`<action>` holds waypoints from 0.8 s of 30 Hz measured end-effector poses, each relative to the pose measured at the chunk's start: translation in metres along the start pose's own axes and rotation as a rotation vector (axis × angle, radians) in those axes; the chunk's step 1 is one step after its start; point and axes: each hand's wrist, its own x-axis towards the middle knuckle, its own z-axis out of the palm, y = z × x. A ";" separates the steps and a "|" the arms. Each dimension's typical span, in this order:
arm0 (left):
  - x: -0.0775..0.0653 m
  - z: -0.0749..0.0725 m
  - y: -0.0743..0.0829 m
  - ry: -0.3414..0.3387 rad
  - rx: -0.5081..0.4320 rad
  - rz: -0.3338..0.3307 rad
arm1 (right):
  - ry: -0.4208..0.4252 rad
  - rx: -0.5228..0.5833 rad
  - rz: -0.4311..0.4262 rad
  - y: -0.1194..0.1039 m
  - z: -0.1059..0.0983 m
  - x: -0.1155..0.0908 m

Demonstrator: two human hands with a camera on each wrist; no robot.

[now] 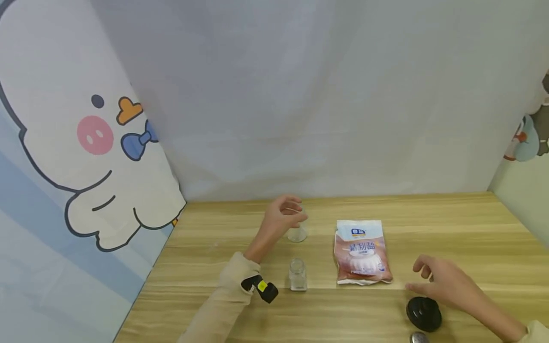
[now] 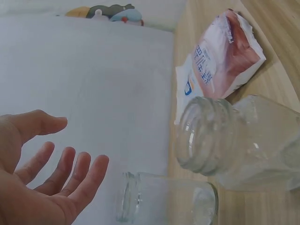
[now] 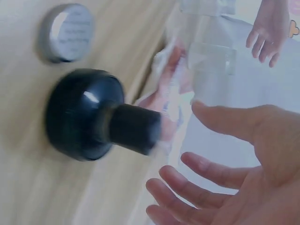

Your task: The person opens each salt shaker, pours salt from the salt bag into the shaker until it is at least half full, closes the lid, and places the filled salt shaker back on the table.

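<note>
Tabletop (image 1: 351,314): jar (image 1: 298,234) beside left hand (image 1: 282,214)

Screened-off indoor space, grey backdrop (image 1: 300,95), cartoon-printed cloth (image 1: 51,105), wooden tabletop (image 1: 343,312)

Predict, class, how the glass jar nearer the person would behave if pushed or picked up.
The nearer jar probably keeps its shape but could crack if knocked, as it looks like clear glass. Its smooth, shiny sides may be slippery. If tipped, it would likely resist rolling, given its flat-faced body.
</note>
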 end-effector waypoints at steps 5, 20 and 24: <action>0.016 0.010 0.013 -0.063 0.028 -0.002 | 0.040 0.064 -0.024 -0.010 -0.010 0.016; 0.062 0.046 0.024 -0.108 0.093 -0.055 | 0.014 0.224 0.032 -0.032 -0.006 0.057; 0.074 0.054 0.011 -0.083 0.099 -0.061 | -0.001 0.244 0.066 -0.034 0.002 0.065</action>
